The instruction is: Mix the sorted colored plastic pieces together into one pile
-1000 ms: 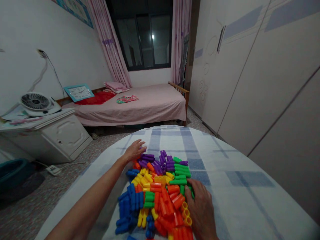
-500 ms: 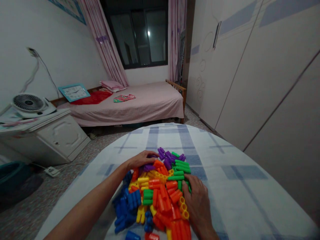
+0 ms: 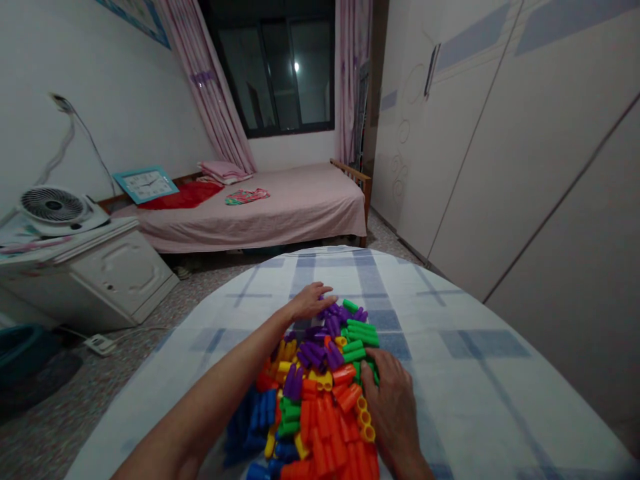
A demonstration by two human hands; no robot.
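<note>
A heap of plastic tube blocks (image 3: 320,387) in purple, green, orange, yellow and blue lies on a round table covered with a white and blue checked cloth (image 3: 450,373). My left hand (image 3: 311,303) reaches over the far edge of the heap, fingers stretched out and resting on the purple pieces. My right hand (image 3: 393,407) lies flat against the right side of the heap, touching green and orange pieces. Neither hand holds a piece.
Beyond the table stands a bed with a pink sheet (image 3: 280,207). A white cabinet (image 3: 100,273) with a small fan (image 3: 55,207) is on the left. Tall wardrobe doors (image 3: 500,147) line the right wall. A dark window (image 3: 280,67) is at the back.
My left hand has swept across the far side of the heap from left to right, pushing purple pieces inward. The heap is tighter and narrower. My right hand has stayed against its right side.
</note>
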